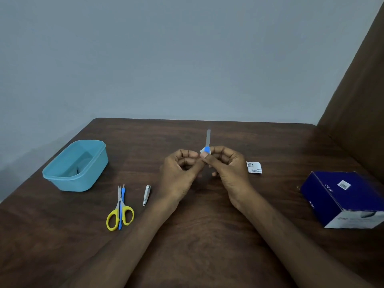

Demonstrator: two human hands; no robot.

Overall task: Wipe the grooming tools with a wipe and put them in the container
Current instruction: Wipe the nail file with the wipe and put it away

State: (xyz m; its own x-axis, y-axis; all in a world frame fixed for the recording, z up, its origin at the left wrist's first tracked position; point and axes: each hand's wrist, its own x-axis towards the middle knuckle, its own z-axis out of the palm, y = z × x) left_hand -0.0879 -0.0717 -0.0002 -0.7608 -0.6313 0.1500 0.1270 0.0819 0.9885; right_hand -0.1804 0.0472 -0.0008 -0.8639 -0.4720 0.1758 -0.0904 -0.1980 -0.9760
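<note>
Holding a slim metal nail file with a blue plastic handle [208, 140] upright over the middle of the dark wood-grain table [207, 235], blade pointing away from you. A small white wipe [202, 150] shows at the handle, just where the two hands meet. Your right hand [226, 169] curls round the handle end, thumb pressing against it. Your left hand [180, 169] has fingers curled, thumb and forefinger pinching at the wipe; exact contact is hard to read.

Judgement: wiping step, mid-way on this tool. Keep the wipe folded round both faces, draw it from handle to tip, and steady the handle so the thin blade does not flex.

To your left, flat on the table: yellow-handled small scissors [120, 213], a thin blue-handled cuticle pusher [122, 196] touching them, and a small steel nail clipper [147, 195] just beside. Those look untouched yet. The open light-blue plastic container [62, 175] sits farther left; something dark lies inside, unclear what. Right of your hands, a torn white sachet [254, 167]; near the table's right edge, a dark blue cardboard box [336, 196].
</note>
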